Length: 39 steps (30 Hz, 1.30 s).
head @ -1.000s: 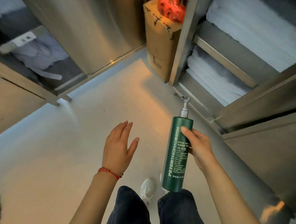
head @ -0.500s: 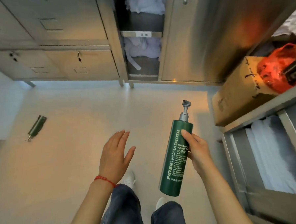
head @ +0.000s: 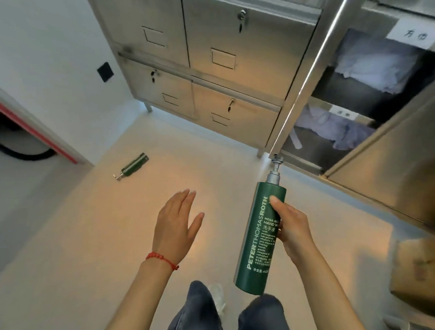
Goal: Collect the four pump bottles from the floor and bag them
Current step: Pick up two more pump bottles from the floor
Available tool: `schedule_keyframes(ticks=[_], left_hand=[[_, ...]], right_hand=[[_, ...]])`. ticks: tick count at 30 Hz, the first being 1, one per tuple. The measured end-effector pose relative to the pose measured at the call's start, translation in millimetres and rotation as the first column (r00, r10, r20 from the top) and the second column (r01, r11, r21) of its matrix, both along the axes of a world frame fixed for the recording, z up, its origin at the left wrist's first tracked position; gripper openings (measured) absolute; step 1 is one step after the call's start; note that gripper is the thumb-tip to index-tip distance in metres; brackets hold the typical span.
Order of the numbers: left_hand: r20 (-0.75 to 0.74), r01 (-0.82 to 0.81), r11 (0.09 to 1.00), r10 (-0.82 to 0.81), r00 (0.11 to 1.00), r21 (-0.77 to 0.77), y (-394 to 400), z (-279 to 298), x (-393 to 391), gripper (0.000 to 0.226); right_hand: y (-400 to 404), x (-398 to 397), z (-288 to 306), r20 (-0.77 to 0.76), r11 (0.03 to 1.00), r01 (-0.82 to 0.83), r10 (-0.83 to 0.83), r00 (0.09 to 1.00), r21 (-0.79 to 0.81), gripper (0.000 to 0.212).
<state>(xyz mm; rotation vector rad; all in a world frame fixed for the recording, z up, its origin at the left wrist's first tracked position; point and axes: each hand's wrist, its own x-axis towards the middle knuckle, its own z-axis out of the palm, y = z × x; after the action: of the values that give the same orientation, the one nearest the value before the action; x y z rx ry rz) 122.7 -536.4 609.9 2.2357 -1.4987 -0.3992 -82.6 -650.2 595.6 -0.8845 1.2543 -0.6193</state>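
My right hand (head: 291, 227) grips a tall green pump bottle (head: 258, 236) with white lettering, held almost upright with its silver pump at the top. A second green pump bottle (head: 132, 166) lies on its side on the pale floor, far left of centre, its pump toward me. My left hand (head: 175, 223) hovers flat with fingers spread and holds nothing; a red string bracelet circles its wrist. No bag is in view.
Steel lockers (head: 206, 64) stand along the far side. An open steel cabinet (head: 359, 102) with folded cloths is at the right, its door (head: 398, 180) swung out. A cardboard box (head: 423, 275) sits low right. A white wall with a red-edged doorway (head: 30, 129) is at the left.
My view has swung left: the lockers and the lying bottle have come toward the centre, and the box has slid to the right edge. Both hands keep their pose.
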Motion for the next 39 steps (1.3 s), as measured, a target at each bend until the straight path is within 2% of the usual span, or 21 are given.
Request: schedule_keyframes(ticks=[6,11,15,19,22,25,28,39], left_hand=[[0.013,-0.142,0.989,0.143,0.99,-0.03,-41.1,-7.6,66.4,0.047],[0.031,-0.3,0.953,0.302,0.953,-0.045,-91.2,-15.1,122.4,0.048],[0.044,-0.438,0.898,0.44,0.897,-0.04,-128.2,-11.5,164.9,0.049],[0.046,-0.535,0.844,0.536,0.843,-0.037,-152.4,-6.5,200.9,0.049],[0.051,-0.594,0.804,0.595,0.802,-0.028,-163.4,-7.0,231.4,0.049],[0.046,-0.636,0.772,0.636,0.771,-0.012,-171.7,-13.7,269.9,0.049],[0.045,-0.644,0.765,0.644,0.764,0.002,-183.1,-25.7,321.1,0.049],[0.025,-0.661,0.749,0.661,0.75,0.044,-226.3,-49.6,500.3,0.046]], right_hand=[[-66.8,78.2,0.1,-0.007,0.988,-0.151,0.151,0.988,0.01,0.041],[-143.1,153.2,-1.8,0.004,0.959,-0.282,0.282,0.959,-0.002,0.022],[-202.6,217.7,8.9,-0.005,0.899,-0.436,0.436,0.9,-0.03,0.021],[-244.7,280.7,19.3,-0.016,0.819,-0.57,0.57,0.821,-0.065,0.042],[-266.5,331.8,17.4,-0.027,0.768,-0.637,0.637,0.771,-0.07,0.046],[-282.3,384.6,9.7,-0.043,0.73,-0.679,0.678,0.734,-0.074,0.047],[-298.6,441.4,-0.9,-0.063,0.702,-0.709,0.706,0.705,-0.062,0.034],[-349.8,614.6,-30.0,-0.054,0.702,-0.712,0.712,0.701,0.018,0.023]])
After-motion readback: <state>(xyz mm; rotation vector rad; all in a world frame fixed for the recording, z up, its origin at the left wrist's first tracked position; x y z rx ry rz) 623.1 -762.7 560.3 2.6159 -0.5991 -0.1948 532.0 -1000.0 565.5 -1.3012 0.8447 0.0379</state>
